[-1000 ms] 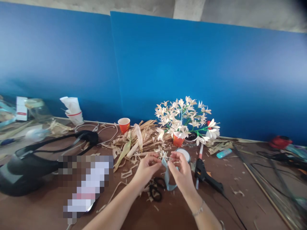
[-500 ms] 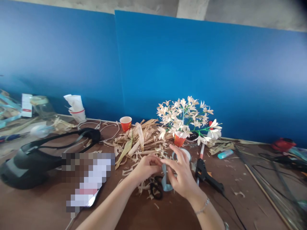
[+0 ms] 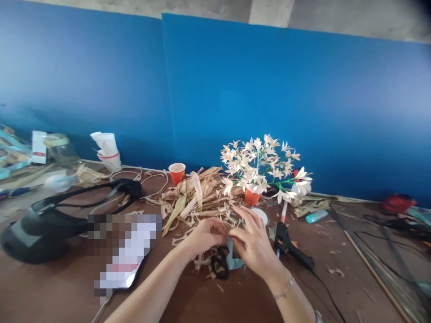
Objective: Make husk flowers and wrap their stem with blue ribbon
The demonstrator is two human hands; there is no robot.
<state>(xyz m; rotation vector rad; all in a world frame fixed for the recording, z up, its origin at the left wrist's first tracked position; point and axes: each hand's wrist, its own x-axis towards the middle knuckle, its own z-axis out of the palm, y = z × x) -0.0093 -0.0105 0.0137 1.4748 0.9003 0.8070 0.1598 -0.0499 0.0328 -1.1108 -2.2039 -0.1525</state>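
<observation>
My left hand [image 3: 209, 234] is curled closed, its thumb and fingertips pressed together; whatever it pinches is too small to make out. My right hand [image 3: 255, 244] meets it from the right. Its index finger and thumb are drawn in near the left fingertips, and the other fingers stretch forward. A pale blue strip [image 3: 235, 261] hangs below the meeting fingertips and curls onto the table; which hand grips it is unclear. Black-handled scissors [image 3: 219, 264] lie under my hands among dry husk scraps. Behind the right hand rests a roll of tape [image 3: 261, 216], partly hidden.
White husk flowers [image 3: 259, 166] stand in a red paper cup [image 3: 252, 197]. A heap of dry husks [image 3: 202, 190] and another red cup [image 3: 177, 174] lie behind my hands. A glue gun [image 3: 286, 246] is at right; a phone [image 3: 133, 255] and black headgear [image 3: 50, 229] at left.
My right index finger has bent in, and its fingers have shifted slightly left, closer to the left hand. The pale blue strip has turned, showing more of its flat side.
</observation>
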